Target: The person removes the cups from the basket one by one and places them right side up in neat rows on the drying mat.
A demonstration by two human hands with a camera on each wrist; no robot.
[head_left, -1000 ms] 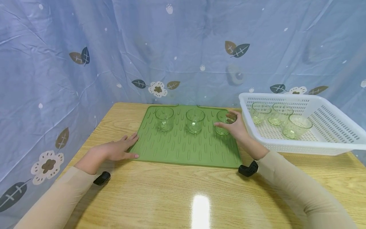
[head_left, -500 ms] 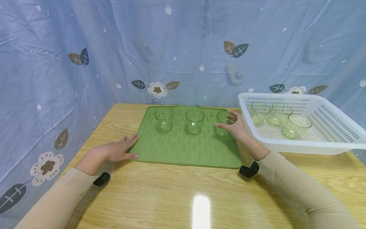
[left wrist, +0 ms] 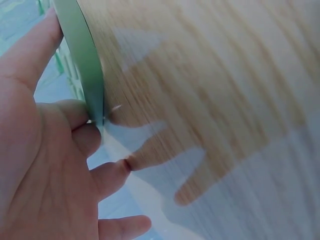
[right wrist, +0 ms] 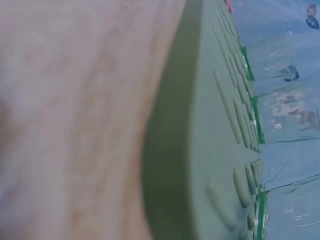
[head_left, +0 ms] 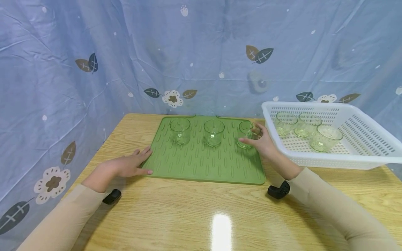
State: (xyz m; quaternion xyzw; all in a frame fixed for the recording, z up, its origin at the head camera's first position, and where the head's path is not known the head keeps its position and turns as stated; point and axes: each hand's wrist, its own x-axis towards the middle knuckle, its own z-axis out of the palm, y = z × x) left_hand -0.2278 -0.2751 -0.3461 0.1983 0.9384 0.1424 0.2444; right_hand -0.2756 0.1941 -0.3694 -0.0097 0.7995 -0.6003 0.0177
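Note:
My right hand (head_left: 264,141) is at the rightmost green-tinted drinking glass (head_left: 245,136), upright on a green ribbed mat (head_left: 201,164). The thumb is in front of the glass and the fingers are at its right side, loosely around it; contact is hard to see. Two like glasses, one in the middle (head_left: 214,134) and one at left (head_left: 180,131), stand in a row with it. My left hand (head_left: 128,164) rests at the mat's left edge with fingers spread; the left wrist view shows the fingers (left wrist: 112,177) by the mat's rim. The right hand is outside the right wrist view.
A white perforated basket (head_left: 333,158) stands on the right of the wooden table (head_left: 176,212), holding three similar glasses, one of them a front glass (head_left: 326,139). A blue patterned curtain (head_left: 201,52) hangs behind and at the left.
My right hand has shifted slightly right and toward me against the glass, which has hardly moved. The left hand stays at the mat's edge.

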